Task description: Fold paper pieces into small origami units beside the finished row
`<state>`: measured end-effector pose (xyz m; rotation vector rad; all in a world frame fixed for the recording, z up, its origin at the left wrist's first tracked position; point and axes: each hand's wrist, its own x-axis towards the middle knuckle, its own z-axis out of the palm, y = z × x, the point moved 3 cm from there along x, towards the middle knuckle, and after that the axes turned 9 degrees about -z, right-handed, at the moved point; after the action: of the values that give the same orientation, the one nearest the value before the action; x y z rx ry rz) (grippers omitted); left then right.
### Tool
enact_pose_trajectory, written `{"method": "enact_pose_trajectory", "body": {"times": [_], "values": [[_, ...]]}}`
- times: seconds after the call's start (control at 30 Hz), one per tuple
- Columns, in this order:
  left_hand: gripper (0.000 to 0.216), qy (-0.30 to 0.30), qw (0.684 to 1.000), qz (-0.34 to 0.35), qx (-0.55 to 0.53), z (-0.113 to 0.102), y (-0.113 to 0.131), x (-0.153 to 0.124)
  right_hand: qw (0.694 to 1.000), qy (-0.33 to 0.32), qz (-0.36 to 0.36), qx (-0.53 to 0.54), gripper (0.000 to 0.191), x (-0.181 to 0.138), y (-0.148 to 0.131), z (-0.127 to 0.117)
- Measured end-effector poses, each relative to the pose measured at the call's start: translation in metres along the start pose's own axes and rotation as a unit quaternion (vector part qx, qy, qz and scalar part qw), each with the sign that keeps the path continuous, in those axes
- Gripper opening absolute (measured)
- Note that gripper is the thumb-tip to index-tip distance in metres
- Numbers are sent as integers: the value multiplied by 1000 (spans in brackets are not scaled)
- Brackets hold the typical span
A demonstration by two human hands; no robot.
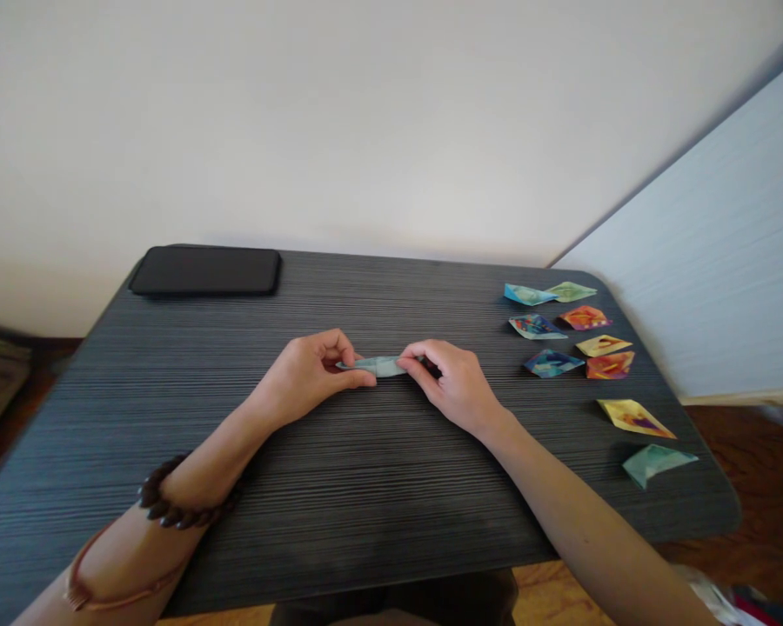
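Observation:
A narrow piece of pale blue-green folded paper [386, 367] lies crosswise between my hands, just over the middle of the dark table. My left hand [306, 372] pinches its left end between thumb and fingers. At the other end, the thumb and fingertips of my right hand [455, 382] grip the paper. Part of each end is hidden behind the fingers. A seam or fold edge shows near the middle of the strip.
Several folded paper pieces sit along the table's right side, among them a green one [656, 462], a yellow one [634, 417] and a dark blue one [553, 362]. A black phone-like slab [207, 271] lies at the back left. Behind the dark table [378, 487] rises a white wall [365, 122].

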<state>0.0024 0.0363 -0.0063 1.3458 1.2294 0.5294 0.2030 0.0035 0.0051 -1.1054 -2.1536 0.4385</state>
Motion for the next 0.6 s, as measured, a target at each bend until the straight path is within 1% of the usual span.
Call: {"method": "enact_pose_trajectory", "body": {"times": [0.07, 0.2, 0.37, 0.5, 0.6], "values": [[30, 2, 1000, -5, 20, 0, 0, 0, 1000, -10, 3, 7, 13, 0, -1, 1], [30, -19, 999, -18, 23, 0, 0, 0, 999, -31, 29, 32, 13, 1, 0, 3], [35, -21, 998, -41, 41, 0, 3, -1, 993, -36, 62, 91, 11, 1, 3, 3], [31, -34, 998, -32, 44, 0, 5, -2, 988, -27, 81, 127, 9, 3, 5, 2], [31, -37, 995, -12, 90, 2, 6, -3, 989, -39, 74, 120, 7, 3, 4, 2]]}}
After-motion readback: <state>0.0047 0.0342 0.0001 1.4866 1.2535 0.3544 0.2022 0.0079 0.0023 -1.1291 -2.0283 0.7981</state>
